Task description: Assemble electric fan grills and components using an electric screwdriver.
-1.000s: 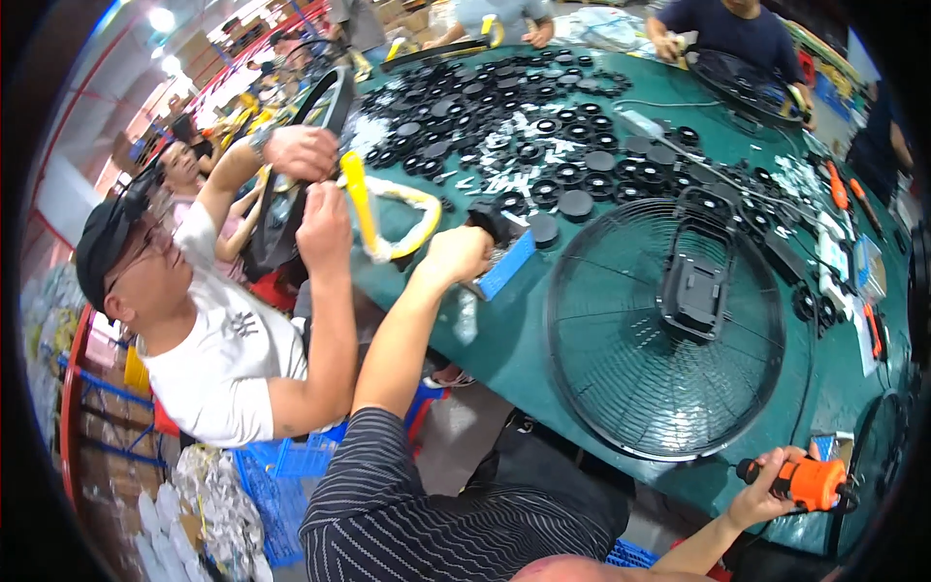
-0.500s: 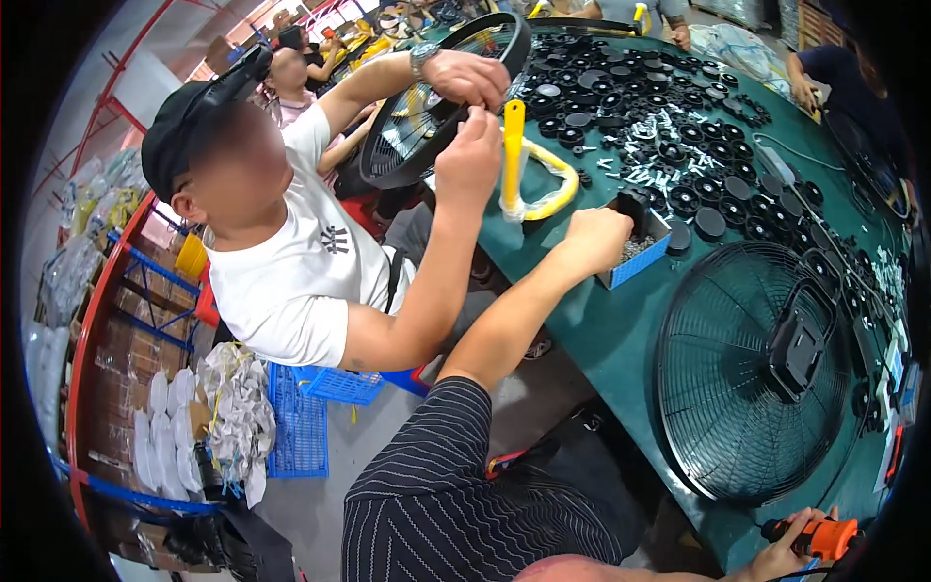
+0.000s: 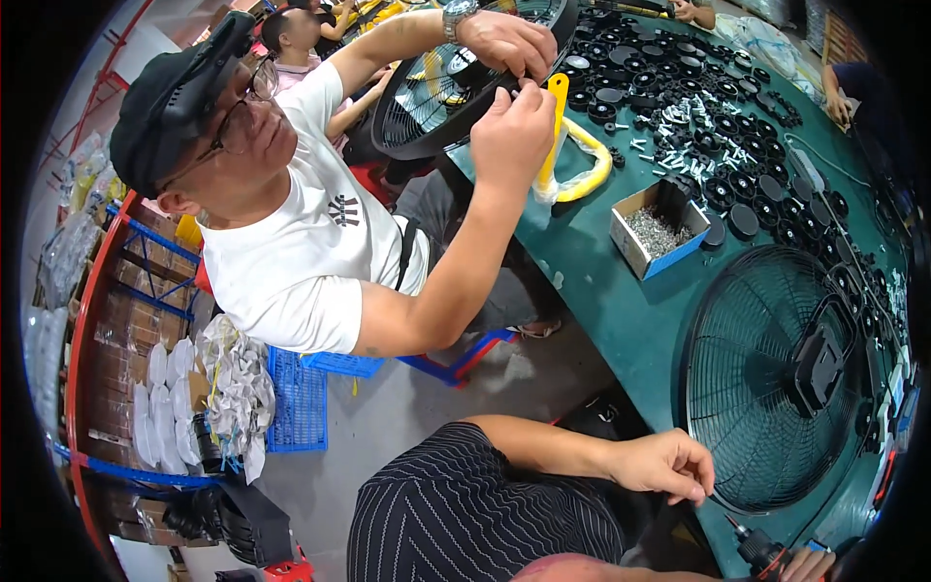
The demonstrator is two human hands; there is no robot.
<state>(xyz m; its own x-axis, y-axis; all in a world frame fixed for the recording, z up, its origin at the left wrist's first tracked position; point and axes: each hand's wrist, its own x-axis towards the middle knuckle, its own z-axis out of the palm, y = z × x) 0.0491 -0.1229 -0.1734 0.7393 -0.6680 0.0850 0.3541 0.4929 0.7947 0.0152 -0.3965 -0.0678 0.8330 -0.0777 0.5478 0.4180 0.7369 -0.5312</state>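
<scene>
Two hands had drawn back to the bench edge, left one empty.

The left hand (image 3: 664, 466), which half a second earlier reached across to the small screw box (image 3: 658, 228), had come back to the near edge of the green bench (image 3: 601, 301) and lay loosely curled, holding nothing that showed. The right hand (image 3: 810, 565), cut off at the lower edge, gripped a driver (image 3: 761, 548) with its bit aimed toward the black fan grille (image 3: 766, 378) lying flat just beside both hands. That suggested the picking-up was over and work on the grille was next. Across the bench, a co-worker's hands (image 3: 509, 87) held another grille (image 3: 456, 78) upright beside a yellow tool (image 3: 551, 136).
</scene>
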